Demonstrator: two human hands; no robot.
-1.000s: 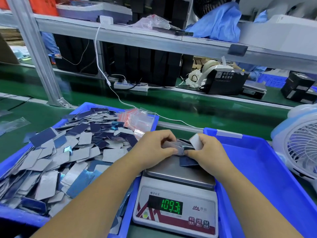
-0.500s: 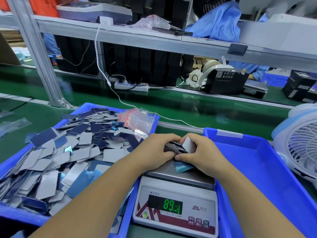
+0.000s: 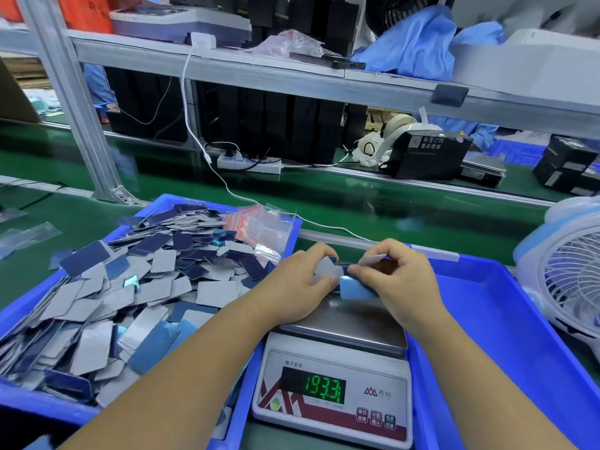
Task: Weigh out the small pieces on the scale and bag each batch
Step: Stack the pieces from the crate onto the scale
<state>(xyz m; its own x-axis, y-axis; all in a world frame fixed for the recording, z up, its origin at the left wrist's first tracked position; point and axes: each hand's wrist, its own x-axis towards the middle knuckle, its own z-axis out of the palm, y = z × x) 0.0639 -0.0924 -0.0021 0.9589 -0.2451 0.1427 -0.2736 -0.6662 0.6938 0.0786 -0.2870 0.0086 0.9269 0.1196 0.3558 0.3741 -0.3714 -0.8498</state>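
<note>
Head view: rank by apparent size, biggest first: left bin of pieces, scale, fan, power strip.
1. Left bin, heaped with pieces.
2. Scale.
3. Fan, cut off at the frame edge, so its place against the scale is unsure.
4. Power strip, smallest, though it lies farther back.

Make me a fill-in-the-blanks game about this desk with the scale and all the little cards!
1. The green digits on the white electronic scale read ____.
2. The left hand and right hand both hold small flat grey and blue pieces above the scale's ____ pan.
3. The heap of loose pieces lies in a ____ plastic tray.

Missing words: 193.3; metal; blue
</note>
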